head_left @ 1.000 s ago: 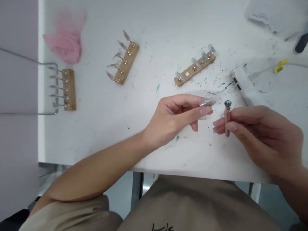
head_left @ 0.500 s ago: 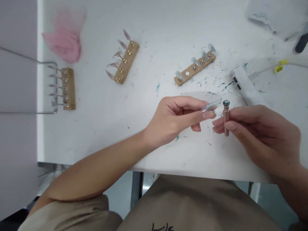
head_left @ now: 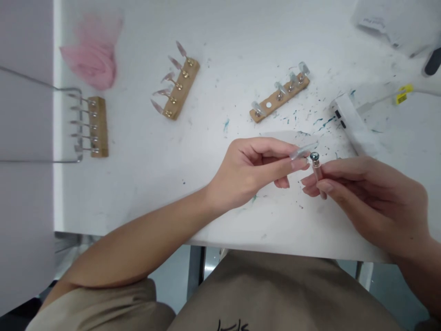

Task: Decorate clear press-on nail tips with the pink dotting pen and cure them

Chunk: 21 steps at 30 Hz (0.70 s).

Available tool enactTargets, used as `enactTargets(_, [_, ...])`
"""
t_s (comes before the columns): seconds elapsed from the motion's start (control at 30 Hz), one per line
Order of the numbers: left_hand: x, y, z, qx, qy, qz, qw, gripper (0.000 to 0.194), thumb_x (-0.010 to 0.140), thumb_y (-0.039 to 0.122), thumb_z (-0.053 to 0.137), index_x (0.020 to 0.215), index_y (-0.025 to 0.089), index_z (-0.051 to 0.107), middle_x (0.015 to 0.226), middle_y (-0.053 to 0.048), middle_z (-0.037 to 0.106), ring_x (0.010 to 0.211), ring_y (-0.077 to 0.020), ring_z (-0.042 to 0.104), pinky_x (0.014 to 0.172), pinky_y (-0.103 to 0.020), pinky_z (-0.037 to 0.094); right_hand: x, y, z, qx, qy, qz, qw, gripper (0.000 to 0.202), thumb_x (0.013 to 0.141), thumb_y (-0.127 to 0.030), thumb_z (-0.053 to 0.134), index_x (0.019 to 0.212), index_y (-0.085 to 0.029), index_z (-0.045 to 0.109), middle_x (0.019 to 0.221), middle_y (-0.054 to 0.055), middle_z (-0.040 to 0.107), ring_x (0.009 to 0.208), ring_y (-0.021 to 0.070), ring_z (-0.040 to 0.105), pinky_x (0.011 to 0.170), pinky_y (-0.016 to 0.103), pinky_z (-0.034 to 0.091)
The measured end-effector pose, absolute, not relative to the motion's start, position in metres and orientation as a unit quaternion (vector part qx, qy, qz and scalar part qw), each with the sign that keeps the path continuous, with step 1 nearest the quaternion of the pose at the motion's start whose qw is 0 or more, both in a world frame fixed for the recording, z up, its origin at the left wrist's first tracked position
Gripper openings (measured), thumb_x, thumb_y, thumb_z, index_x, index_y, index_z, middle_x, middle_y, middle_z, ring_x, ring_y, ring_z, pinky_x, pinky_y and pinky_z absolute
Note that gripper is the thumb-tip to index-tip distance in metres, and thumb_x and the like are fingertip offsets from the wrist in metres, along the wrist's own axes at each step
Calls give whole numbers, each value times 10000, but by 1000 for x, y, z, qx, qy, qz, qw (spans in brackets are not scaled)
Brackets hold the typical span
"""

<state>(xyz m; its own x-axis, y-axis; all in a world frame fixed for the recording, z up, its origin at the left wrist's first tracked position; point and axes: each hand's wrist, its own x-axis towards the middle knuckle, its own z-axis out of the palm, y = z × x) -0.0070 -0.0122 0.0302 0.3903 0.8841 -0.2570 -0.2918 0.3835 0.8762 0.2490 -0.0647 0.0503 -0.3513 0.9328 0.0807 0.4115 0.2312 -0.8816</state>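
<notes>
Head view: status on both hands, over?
Left hand pinching glossy nail tip. Right hand holding pinkish tool, its round head close to the tip; contact unclear. Nothing visible in between.

Open tabletop (head_left: 223, 82) for you between middle rack (head_left: 182, 89) and right rack (head_left: 274, 101); white device (head_left: 354, 126) blocks beyond your right hand (head_left: 375, 202).

White worktop (head_left: 148, 165) had teal specks. Pink cloth (head_left: 94, 66) lay far left; below it, a wooden nail-tip stand (head_left: 103, 120) by a bent metal wire (head_left: 41, 162). A gold-posted nail-tip stand (head_left: 185, 88) sat further right. Right side: white ported device (head_left: 352, 124), yellow-tagged cable (head_left: 384, 98), white packet (head_left: 396, 27).
</notes>
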Motion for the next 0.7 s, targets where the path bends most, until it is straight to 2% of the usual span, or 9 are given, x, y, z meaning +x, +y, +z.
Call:
enactTargets(0.1, [-7,-12,30,392,375,410,733,347,795,490,1265,916,276,1019,985,-28,992,648,-109,810,611,-213,716,249,-65,51,-474,-712,413,313,282,1267,-408,729,1322,-164,859,1192,12,815,1026,5,851,977,4,714])
enactTargets(0.23, [-9,-11,30,389,378,400,739,338,795,464,1267,945,275,1030,966,-36,987,657,-122,825,629,-224,732,250,-66,51,-475,-720,410,298,324,1277,-437,712,1356,-173,882,1209,27,815,1050,13,850,969,46,730])
enactTargets(0.37, [-10,-11,31,375,384,393,747,348,748,402,1290,940,273,1029,937,-25,981,652,-125,822,644,-231,738,250,-66,48,-469,-717,418,301,314,1270,-445,726,1346,-191,895,1207,22,814,1047,7,847,970,45,722])
enactTargets(0.53, [-8,-12,32,374,375,403,746,304,779,376,1275,917,280,1022,941,-13,981,656,-110,809,637,-219,718,250,-63,46,-483,-691,439,311,357,1264,-513,745,1303,-184,878,1166,12,810,994,-3,837,931,22,701])
enactTargets(0.7, [-9,-13,31,377,386,397,742,341,750,402,1289,899,274,1011,921,-11,972,647,-112,797,637,-229,719,245,-60,52,-482,-677,447,330,304,1249,-447,767,1242,-152,841,1134,8,804,982,3,839,867,15,694])
